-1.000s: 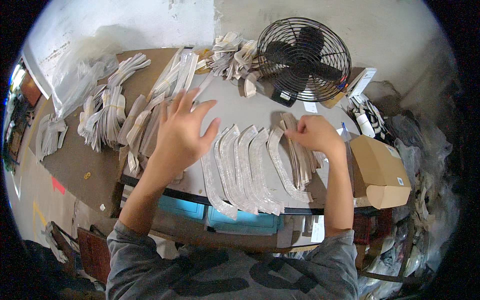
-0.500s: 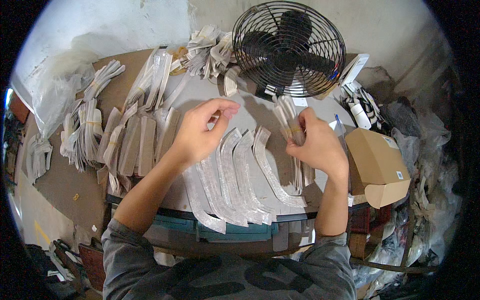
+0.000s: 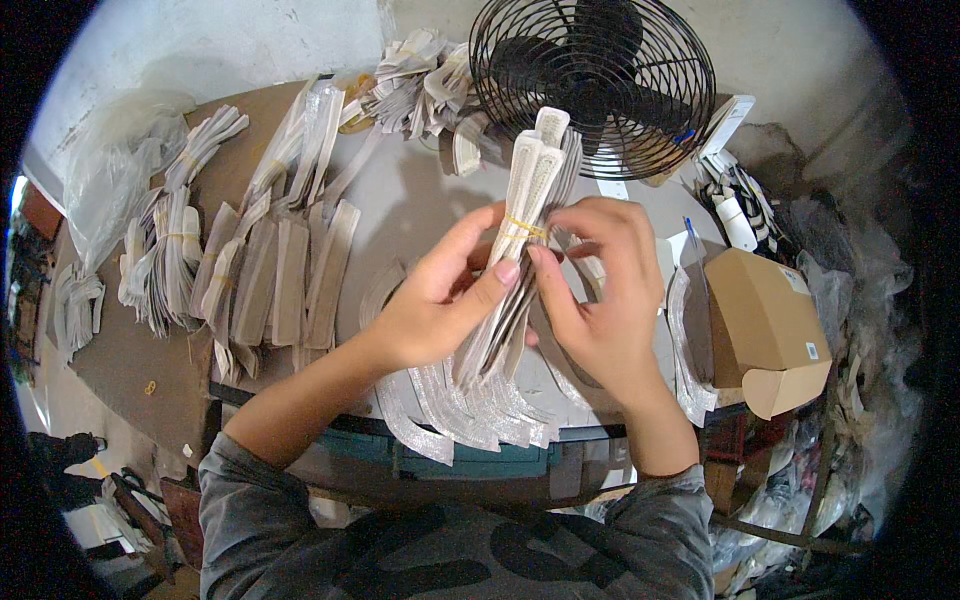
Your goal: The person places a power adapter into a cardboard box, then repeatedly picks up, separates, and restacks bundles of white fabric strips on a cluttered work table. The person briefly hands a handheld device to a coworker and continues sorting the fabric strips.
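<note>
Above the middle of the table, my left hand (image 3: 445, 300) is closed round a bundle of whitish, shoe-strap-like strips (image 3: 535, 165), tilted with its rounded ends pointing away from me. A yellow rubber band (image 3: 522, 226) circles the bundle's middle. My right hand (image 3: 610, 300) is at the bundle's right side, thumb and forefinger pinched at the band. Beneath my hands, several curved silvery strips (image 3: 425, 415) lie side by side on the table, partly hidden by the hands and bundle. More silvery strips (image 3: 688, 360) lie to the right.
Other bundles of pale strips (image 3: 255, 280) cover the table's left side, and a loose pile (image 3: 415, 85) lies at the back. A black fan (image 3: 595, 90) stands at the far side. At right sits a cardboard box (image 3: 765, 320); a clear plastic bag (image 3: 120, 170) hangs at far left.
My right hand has brought the bundle leftward to the middle, and my left hand has taken hold of it. My right fingers have shifted to the rubber band.
</note>
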Tool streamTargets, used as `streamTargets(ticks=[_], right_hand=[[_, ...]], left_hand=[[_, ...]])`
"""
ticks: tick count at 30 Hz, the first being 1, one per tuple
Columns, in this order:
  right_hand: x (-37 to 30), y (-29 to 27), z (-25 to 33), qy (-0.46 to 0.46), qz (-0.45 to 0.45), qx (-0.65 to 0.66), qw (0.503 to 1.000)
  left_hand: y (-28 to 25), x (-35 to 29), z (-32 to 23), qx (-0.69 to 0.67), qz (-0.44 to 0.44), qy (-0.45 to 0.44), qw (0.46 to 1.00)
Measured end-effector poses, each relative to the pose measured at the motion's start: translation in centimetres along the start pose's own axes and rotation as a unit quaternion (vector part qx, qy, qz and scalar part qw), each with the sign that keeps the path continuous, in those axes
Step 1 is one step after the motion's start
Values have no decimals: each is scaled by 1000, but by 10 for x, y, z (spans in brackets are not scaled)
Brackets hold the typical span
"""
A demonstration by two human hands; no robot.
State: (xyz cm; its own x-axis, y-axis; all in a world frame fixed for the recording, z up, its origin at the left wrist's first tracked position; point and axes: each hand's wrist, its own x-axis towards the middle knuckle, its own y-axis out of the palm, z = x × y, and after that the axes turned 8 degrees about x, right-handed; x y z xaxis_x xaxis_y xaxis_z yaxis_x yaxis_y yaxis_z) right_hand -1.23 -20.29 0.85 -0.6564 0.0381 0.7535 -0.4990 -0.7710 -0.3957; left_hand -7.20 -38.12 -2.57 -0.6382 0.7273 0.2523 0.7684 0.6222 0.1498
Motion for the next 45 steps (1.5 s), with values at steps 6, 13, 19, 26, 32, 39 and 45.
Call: streamTargets(ticks=[6,13,19,26,32,39,45], right_hand=[[3,3,-4,-116,7,-101,988],[0,5,-5,-146,-10,-84,986],[5,-6,-24,-106,-96,-104,984],[22,-41,-46,-86,-221,-188,953],[22,-52,-56,-113,-258,-249,927],[26,-59,-70,-123,-270,-271,916],[28,-62,-69,-113,-285,-294,905]], left_hand=[[-8,1,8,104,-35,52,993],[-2,-4,-11,-7,-4,-47,999],[-10,-4,-19,67,8,-68,995],[-20,-8,-36,140,125,-147,971],[-33,-10,-55,229,152,-191,942],[-43,-16,-63,127,46,-114,984],[-64,-15,-53,383,187,-59,903]])
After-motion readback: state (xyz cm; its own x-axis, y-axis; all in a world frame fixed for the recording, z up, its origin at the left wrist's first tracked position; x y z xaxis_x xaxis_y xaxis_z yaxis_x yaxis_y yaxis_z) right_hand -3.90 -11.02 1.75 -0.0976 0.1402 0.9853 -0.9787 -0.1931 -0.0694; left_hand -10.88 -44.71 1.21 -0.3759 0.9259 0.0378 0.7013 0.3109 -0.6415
